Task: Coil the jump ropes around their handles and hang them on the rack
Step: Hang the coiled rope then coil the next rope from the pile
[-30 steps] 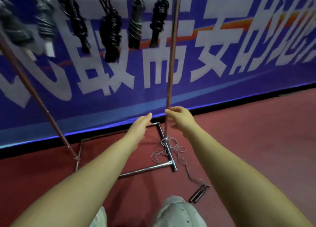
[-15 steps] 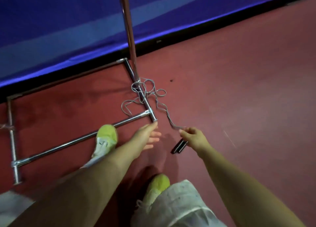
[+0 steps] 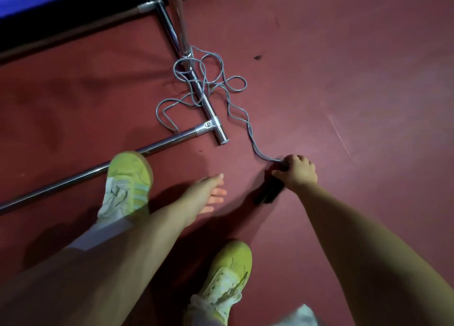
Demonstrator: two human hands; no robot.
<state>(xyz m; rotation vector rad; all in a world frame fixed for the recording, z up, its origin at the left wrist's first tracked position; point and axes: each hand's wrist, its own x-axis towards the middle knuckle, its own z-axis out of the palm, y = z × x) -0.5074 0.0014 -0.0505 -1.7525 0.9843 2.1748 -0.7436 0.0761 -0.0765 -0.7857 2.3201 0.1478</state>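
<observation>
- Jump rope (image 3: 216,85): the grey cord lies in a loose tangle on the red floor (image 3: 344,80), draped over the chrome base bar of the rack (image 3: 208,104) at the foot of its upright pole. One strand runs from the tangle to the black handles (image 3: 269,190), which lie together near the person's right foot.
- Right hand (image 3: 298,174): half a second ago its fingertips were only reaching the cord end of the handles; now the fingers are curled around that end and grip it. The free ends of the handles appear to rest on the floor.
- Left hand (image 3: 208,193): fingers straight and relaxed, holding nothing, hovering low between the left shoe (image 3: 129,178) and the handles. It has stayed empty while the view dropped from the hung ropes to the floor.
- Task meaning: pickup has begun; coiling has not. No turn of cord is on the handles.
- Next step, as judged: lift the handles and draw the cord clear of the base bar. The loops crossing the bar may snag, so a slow pull is advisable.
</observation>
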